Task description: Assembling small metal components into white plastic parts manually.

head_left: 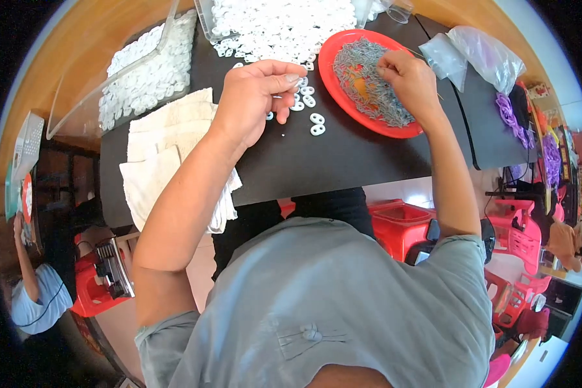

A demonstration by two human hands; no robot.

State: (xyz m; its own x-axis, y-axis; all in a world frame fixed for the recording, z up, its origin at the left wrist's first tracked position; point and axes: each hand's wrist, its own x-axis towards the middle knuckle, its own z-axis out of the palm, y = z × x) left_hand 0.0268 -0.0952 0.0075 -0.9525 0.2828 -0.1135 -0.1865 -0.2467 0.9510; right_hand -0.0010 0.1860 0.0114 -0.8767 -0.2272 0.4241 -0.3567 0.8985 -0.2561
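Pinches are made by left hand (253,97) near white pieces (317,119), right hand (412,79) over grey slivers (361,59). What is held cannot be told.

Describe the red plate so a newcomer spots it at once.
On the dark table, find the big heap of small white pieces at the far side. Just right of it and nearer lies the round red plate, the right hand over it. Unlike the heap, it carries thin grey pieces.

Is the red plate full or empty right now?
Well filled: thin grey pieces cover most of the red plate, leaving mainly its rim bare; the right hand is over it.
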